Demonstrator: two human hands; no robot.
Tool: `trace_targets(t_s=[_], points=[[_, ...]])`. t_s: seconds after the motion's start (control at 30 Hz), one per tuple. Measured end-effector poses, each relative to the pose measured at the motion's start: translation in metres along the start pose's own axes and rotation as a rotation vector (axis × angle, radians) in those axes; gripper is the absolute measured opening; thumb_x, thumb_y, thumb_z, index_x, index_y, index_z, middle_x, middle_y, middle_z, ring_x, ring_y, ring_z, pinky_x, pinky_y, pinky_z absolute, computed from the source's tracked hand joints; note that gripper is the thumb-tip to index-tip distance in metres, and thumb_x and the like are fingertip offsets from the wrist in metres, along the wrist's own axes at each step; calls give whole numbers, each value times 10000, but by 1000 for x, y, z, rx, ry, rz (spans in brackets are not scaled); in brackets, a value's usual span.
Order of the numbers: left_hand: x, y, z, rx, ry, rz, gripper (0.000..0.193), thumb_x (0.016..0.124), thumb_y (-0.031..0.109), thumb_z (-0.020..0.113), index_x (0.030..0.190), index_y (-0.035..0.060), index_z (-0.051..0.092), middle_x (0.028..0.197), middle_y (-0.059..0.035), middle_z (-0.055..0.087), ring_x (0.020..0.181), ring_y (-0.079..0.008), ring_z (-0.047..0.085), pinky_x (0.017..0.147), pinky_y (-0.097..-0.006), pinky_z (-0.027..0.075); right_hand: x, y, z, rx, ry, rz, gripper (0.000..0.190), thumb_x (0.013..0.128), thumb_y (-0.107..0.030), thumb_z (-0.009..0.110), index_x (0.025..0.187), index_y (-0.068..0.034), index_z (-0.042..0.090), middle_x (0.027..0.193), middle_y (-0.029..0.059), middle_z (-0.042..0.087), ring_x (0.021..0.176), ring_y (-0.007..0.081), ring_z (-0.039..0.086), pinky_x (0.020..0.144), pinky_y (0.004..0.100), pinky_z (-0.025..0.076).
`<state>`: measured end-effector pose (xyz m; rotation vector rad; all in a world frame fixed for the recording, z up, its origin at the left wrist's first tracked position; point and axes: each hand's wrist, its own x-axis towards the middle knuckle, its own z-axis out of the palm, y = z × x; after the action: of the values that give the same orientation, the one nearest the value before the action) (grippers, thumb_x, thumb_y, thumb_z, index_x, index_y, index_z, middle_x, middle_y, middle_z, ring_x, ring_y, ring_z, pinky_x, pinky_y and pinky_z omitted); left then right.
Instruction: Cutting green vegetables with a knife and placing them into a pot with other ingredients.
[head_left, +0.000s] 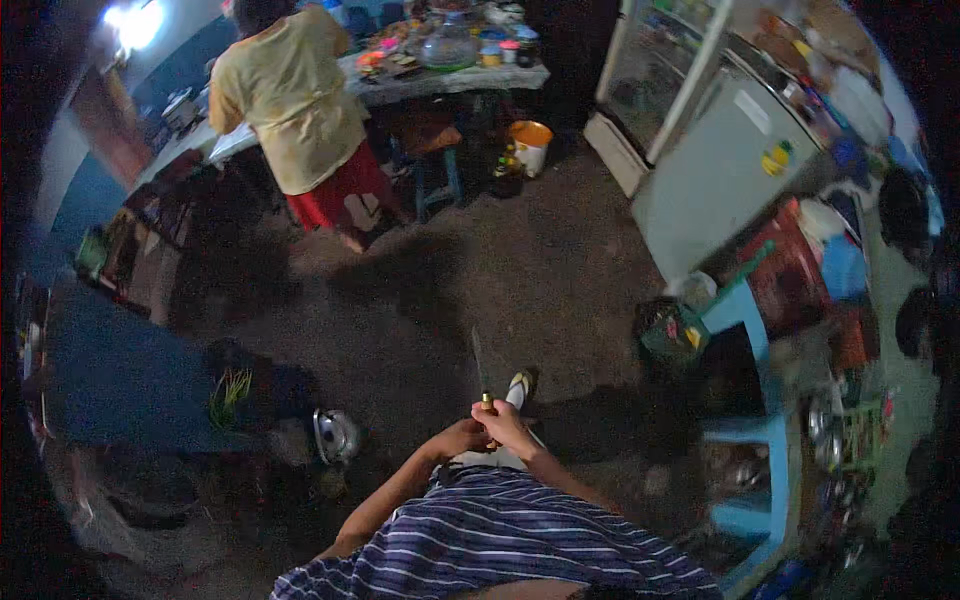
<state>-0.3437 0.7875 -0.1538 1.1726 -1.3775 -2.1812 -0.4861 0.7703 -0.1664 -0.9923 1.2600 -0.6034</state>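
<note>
In front of my waist my two hands meet around a tool that looks like a thin-bladed knife (487, 401). Its narrow blade, faint and blurred, points away from me over the floor. A gold-coloured collar shows above the handle. My right hand (504, 424) grips the handle, thumb towards the collar. From the other side my left hand (460, 438) closes on the handle's lower end, touching the right hand. Fingers hide most of the handle.
A person (292, 112) stands at a cluttered table (487, 81), back towards me. Beyond the dark floor (555, 255) are a stool (439, 172), a bucket (532, 154) and an open refrigerator (720, 172). A blue table (127, 367) with green stalks (231, 397) and a metal pot (336, 436) lie left; blue furniture (778, 465) stands right.
</note>
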Motion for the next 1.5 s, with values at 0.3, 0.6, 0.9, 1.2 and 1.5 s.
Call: trace_targets(t_s=[0.3,0.6,0.9,1.2,1.5], points=[[91,65,-95,-429,385,57,509,815,320,560,1175,-11,417,976,-74,560,860,-161,528,749,-298,424,160,-92,-86,168,-67,123,107,786,-137,557,797,-31,545,622,23,525,522,97,490,445,240,394],[191,130,-238,-32,997,110,342,838,273,513,1060,13,537,925,-89,592,851,-180,551,737,-302,434,308,-172,-247,-94,120,190,111,768,-139,559,764,-48,494,562,16,487,424,89,449,370,238,380],[230,154,-342,-344,1125,68,332,821,255,548,1050,14,542,925,-85,594,817,-164,558,684,-274,441,464,-148,-316,-1192,75,-250,243,763,-225,541,762,12,595,655,149,588,587,272,577,514,393,449],[295,286,-520,100,1277,98,312,805,254,560,985,0,550,864,-118,604,796,-202,567,709,-305,434,606,-229,-307,-1214,9,-217,246,766,-230,537,769,9,594,667,152,587,602,278,574,528,397,447],[374,456,-619,-24,1130,407,282,837,189,531,1051,5,516,973,-92,579,904,-162,536,774,-290,417,714,-281,-332,-1227,-92,-142,248,769,-235,532,777,6,594,680,156,586,616,284,572,541,401,445]])
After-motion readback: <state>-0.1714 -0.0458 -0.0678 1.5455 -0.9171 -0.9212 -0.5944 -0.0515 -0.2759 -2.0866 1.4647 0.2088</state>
